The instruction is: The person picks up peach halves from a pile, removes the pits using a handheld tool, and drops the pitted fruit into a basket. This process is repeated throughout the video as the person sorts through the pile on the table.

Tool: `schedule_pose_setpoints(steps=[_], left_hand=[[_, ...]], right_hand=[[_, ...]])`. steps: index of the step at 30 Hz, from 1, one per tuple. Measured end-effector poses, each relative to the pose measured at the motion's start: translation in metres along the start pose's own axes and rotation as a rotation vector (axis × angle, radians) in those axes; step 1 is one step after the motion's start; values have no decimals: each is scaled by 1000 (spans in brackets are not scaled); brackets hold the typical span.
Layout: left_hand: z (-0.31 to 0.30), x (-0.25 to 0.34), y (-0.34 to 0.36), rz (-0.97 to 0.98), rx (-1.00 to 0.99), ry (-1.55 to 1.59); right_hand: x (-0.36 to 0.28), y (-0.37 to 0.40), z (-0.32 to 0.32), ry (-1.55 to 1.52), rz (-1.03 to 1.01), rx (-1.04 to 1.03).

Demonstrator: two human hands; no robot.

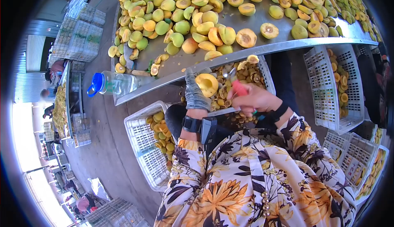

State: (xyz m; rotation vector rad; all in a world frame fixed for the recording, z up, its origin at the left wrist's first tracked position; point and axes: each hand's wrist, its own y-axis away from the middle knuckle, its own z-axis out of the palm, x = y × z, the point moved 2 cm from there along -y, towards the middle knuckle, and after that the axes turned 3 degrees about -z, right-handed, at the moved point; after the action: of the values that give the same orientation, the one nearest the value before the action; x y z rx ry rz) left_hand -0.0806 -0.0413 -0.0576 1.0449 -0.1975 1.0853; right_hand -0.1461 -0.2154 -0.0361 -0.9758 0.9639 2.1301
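While the left hand, in a grey glove, closes its fingers around a fruit half, the right hand is bare and wrapped tight around a red-handled tool. The tool's small metal tip points up and toward the fruit, just right of it; I cannot tell whether they touch.

The fruit half sits near the middle of the scene, just below the near edge of the metal table and above a white crate. Its cut face is turned up: yellow-orange flesh, a smooth rounded outline, and a darker hollow at the centre.

The crate under both hands holds brownish stones and scraps. A 2nd crate, near and to the left, holds yellow halves, and a 3rd crate on the right holds more. Whole greenish-yellow fruit and orange cut halves cover the table from its near edge to the far side. A clear bottle with a blue cap lies on its side at the table's left corner. A black watch circles the left wrist.
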Motion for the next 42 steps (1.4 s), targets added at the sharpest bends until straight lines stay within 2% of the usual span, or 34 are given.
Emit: schedule_pose_setpoints(steps=[1,2,3,5,6,7,9,10,12,14,16,19,20,21,23,24,26,27,29,31,33,35,36,37,39,40,41,42], left_hand=[[0,3,5,-41,35,38],[-7,6,4,134,178,-106],[-17,7,7,136,177,-110],[-45,25,23,542,4,-391],[-71,36,24,468,81,-402],[-99,52,24,396,151,-413],[-146,95,29,409,403,-1745],[-142,102,30,409,400,-1751],[-129,120,41,752,578,-1680],[-83,130,25,779,387,-1636],[-39,126,-13,788,244,-1689],[17,106,-72,837,17,-1915],[30,98,-90,860,-54,-2005],[44,89,-102,702,23,-2151],[55,74,-112,660,257,-2225],[57,74,-117,665,245,-2227],[57,82,-126,513,211,-2113],[50,85,-128,515,209,-2114],[33,90,-124,616,111,-1849],[37,87,-70,401,25,-1127],[23,82,-41,229,-400,-540],[33,64,-5,210,-510,-253],[24,56,-6,114,-567,-187],[21,45,-3,60,-436,-103],[13,26,-1,-149,-390,-33],[21,16,10,41,-298,-83],[21,7,9,34,-300,-82],[18,-1,6,113,-215,-100]], right_hand=[[9,-7,-5,550,19,171],[44,-19,-27,1320,-373,378],[46,-16,-27,1318,-377,381],[42,-17,-31,1227,-369,500],[40,-17,-31,1139,-239,417],[40,-17,-28,1130,-243,421],[44,-15,-22,1090,-225,421],[50,-18,-22,1042,-259,424],[57,-21,-19,1007,-227,412],[63,-23,-15,976,-194,393],[67,-23,-16,907,-317,352],[55,-6,-16,902,-338,373],[53,2,-18,955,-426,416],[54,8,-21,960,-427,434],[54,18,-26,1017,-433,473],[56,21,-26,1016,-430,484],[58,23,-27,1000,-483,499],[59,23,-27,992,-511,502],[51,20,-23,919,-466,524],[37,15,-16,836,-421,544],[15,11,-8,710,-438,532],[0,0,2,720,-439,506],[-7,-4,8,754,-489,500],[-11,-9,13,790,-539,498],[-9,-16,18,763,-469,485],[-5,-19,19,760,-484,494],[-3,-21,20,758,-500,505],[-3,-18,21,741,-505,517]])
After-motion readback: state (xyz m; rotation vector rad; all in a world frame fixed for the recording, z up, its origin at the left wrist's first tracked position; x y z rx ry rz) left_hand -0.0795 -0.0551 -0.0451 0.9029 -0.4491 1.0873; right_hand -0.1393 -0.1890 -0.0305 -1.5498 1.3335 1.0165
